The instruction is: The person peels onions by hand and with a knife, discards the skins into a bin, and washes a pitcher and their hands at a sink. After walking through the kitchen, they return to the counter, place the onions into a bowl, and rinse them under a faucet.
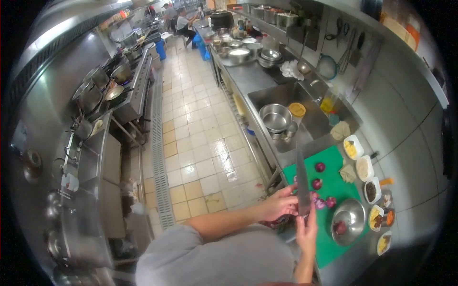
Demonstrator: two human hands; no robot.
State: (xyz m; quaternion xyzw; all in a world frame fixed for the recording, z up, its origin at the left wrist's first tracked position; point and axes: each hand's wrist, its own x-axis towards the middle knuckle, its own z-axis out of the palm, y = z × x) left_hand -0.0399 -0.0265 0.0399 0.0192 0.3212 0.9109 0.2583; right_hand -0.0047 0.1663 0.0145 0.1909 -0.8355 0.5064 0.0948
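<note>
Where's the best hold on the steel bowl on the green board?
Likely the rim of the steel bowl, pinched from above at the picture's bottom side: its mouth opens upward and green board lies bare there, while white dishes crowd the right side.

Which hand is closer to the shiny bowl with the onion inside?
Right. The right hand is just left of the bowl, not touching it; the left hand is farther left.
</note>
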